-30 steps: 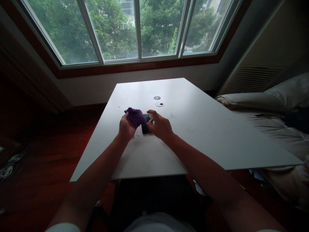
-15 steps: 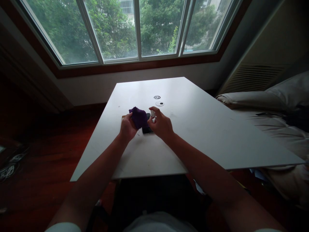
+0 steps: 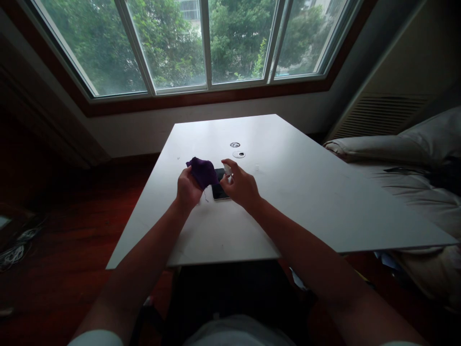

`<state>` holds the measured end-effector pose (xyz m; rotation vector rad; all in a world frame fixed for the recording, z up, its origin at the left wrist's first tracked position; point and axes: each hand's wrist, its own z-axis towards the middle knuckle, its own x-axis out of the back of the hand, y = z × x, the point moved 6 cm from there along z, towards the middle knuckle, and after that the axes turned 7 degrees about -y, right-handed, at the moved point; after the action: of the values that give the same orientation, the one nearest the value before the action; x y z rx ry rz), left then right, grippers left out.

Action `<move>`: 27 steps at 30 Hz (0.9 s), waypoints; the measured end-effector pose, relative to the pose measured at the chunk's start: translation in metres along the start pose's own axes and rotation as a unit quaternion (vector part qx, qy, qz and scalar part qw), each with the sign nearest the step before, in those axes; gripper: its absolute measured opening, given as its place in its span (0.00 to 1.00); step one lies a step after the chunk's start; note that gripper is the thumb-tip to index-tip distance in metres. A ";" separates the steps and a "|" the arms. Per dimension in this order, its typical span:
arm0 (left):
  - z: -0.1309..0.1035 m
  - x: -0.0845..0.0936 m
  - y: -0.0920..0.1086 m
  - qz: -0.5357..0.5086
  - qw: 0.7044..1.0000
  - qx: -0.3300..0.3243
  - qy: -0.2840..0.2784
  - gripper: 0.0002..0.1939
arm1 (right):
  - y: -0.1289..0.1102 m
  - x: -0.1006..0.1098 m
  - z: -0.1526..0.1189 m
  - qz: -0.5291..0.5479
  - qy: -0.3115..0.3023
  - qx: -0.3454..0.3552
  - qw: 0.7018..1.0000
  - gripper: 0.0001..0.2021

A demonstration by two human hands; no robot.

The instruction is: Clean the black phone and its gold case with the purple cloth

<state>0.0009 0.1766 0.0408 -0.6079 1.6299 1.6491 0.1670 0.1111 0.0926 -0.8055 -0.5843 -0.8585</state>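
Note:
A purple cloth [image 3: 202, 173] lies over the fingers of my left hand [image 3: 189, 189], held above the white table, with a loose thread hanging from its lower edge. My right hand [image 3: 242, 185] is closed around a small clear spray bottle [image 3: 227, 169], the index finger resting on its top. Most of the bottle is hidden by the fingers. Below and between the hands a dark smartphone [image 3: 219, 191] lies flat on the table, partly covered by the cloth and my right hand. A small clear cap [image 3: 257, 167] stands to the right of my right hand.
The white table [image 3: 306, 206] has two round cable holes, a far one [image 3: 235, 144] and a nearer one [image 3: 238, 154] with a cover. A window [image 3: 173, 43] is behind it. On the right is a pale sofa [image 3: 389, 158]; cables [image 3: 14, 254] lie on the floor at left.
My left hand has moved slightly left with the purple cloth, which uncovers more of the smartphone. My right hand stays nearly in place with the spray bottle.

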 end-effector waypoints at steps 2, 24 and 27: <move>0.001 0.000 0.000 0.006 1.000 0.000 -0.002 0.15 | -0.006 -0.004 -0.002 -0.008 -0.022 0.019 1.000 0.24; -0.001 -0.001 -0.001 0.012 1.000 0.022 0.008 0.14 | 0.033 0.016 0.006 0.134 0.072 -0.096 0.984 0.30; 0.001 0.001 0.003 0.008 1.000 0.003 0.012 0.14 | 0.059 0.011 0.011 0.168 0.093 -0.117 0.974 0.35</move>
<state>-0.0024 0.1781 0.0419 -0.6158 1.6609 1.6542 0.2204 0.1388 0.0842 -0.9907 -0.1734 -0.6873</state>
